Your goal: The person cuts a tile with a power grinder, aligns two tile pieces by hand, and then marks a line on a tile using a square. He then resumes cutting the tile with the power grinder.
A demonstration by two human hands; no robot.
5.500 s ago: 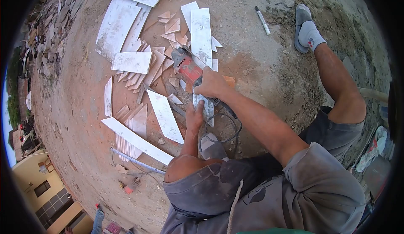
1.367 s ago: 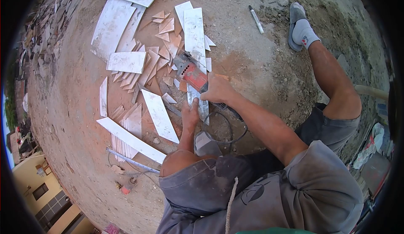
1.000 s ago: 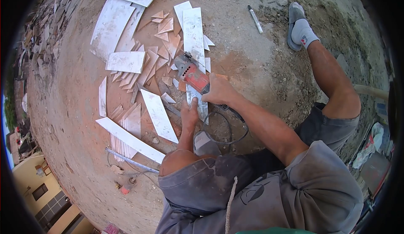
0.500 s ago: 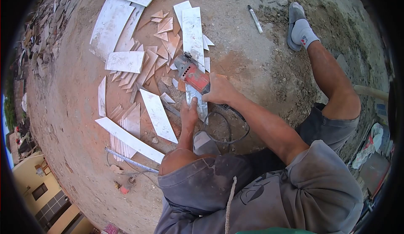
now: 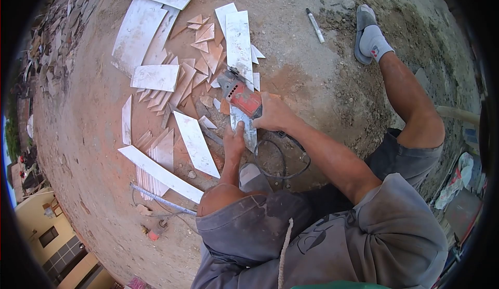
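Note:
My right hand is wrapped round the rear of a red and grey angle grinder. The grinder's head lies over a long white tile. Below the grinder, my left hand grips the near part of a white tile strip, its thumb on top; the fingers underneath are partly hidden. A black cable loops beside the strip. Whether the two white pieces are joined under the grinder is hidden.
Cut tile pieces lie in a heap to the left, near larger white tiles. A marker lies on the ground at upper right. A tape measure and a small red tool are at lower left.
The grinder and my right hand have shifted very slightly right and down. My left hand keeps its grip on the strip.

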